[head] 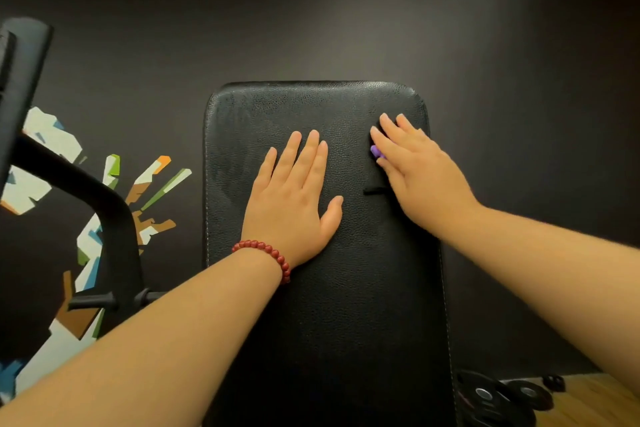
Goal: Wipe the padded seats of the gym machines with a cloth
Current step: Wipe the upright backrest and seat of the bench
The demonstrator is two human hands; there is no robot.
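Observation:
A black padded seat [311, 322] with a grained leather-like cover fills the middle of the head view. My left hand [294, 198], with a red bead bracelet at the wrist, lies flat on the pad with straight, spread fingers. My right hand [419, 177] presses flat near the pad's upper right edge. Under its fingers a small bit of purple cloth [376, 151] peeks out; the remainder of the cloth is hidden by the hand. A short black strip [374, 190] shows on the pad just left of my right palm.
A black curved machine frame [104, 204] with a side peg stands to the left. Behind is a dark wall with a colourful graphic [52, 135]. Black weight plates [491, 399] lie on the wooden floor [588, 399] at the lower right.

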